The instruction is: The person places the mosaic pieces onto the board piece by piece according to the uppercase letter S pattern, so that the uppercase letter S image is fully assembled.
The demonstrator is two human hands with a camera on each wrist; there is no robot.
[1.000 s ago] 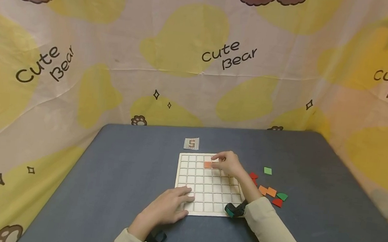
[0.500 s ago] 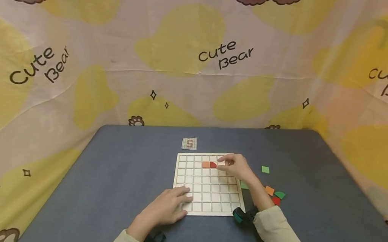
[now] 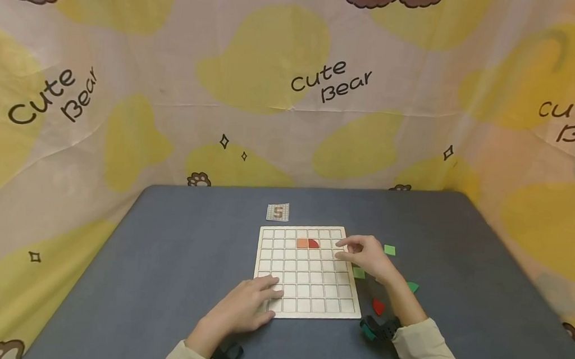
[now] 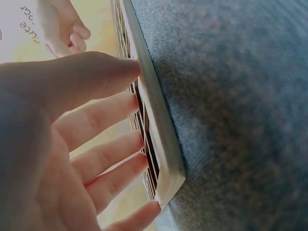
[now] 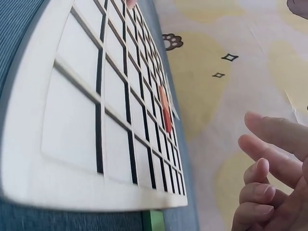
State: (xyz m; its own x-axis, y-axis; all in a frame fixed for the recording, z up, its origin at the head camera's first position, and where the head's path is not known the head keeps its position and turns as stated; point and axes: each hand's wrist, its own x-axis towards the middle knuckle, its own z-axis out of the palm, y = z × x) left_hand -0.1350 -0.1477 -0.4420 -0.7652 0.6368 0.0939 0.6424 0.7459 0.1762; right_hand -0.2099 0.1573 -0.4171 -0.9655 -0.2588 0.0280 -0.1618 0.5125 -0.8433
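A white grid board (image 3: 310,274) lies on the table. In its second row sit an orange square tile (image 3: 302,243) and, touching it on the right, a red rounded tile (image 3: 313,243). My left hand (image 3: 244,306) rests with spread fingers on the board's near left corner; the left wrist view shows its fingertips along the frame. Over the board's right edge hovers my right hand (image 3: 365,256), thumb and forefinger apart. In the right wrist view that hand (image 5: 274,173) has nothing between its fingers.
Right of the board lie light green tiles (image 3: 389,250), a dark green tile (image 3: 413,287) and a red tile (image 3: 378,306); the right forearm may hide others. A small printed card (image 3: 277,212) lies behind the board. A patterned cloth (image 3: 274,88) hangs beyond the table.
The right hand has let go of the red tile beside the orange one and moved right, off the tiles. The left hand stays on the board's corner.
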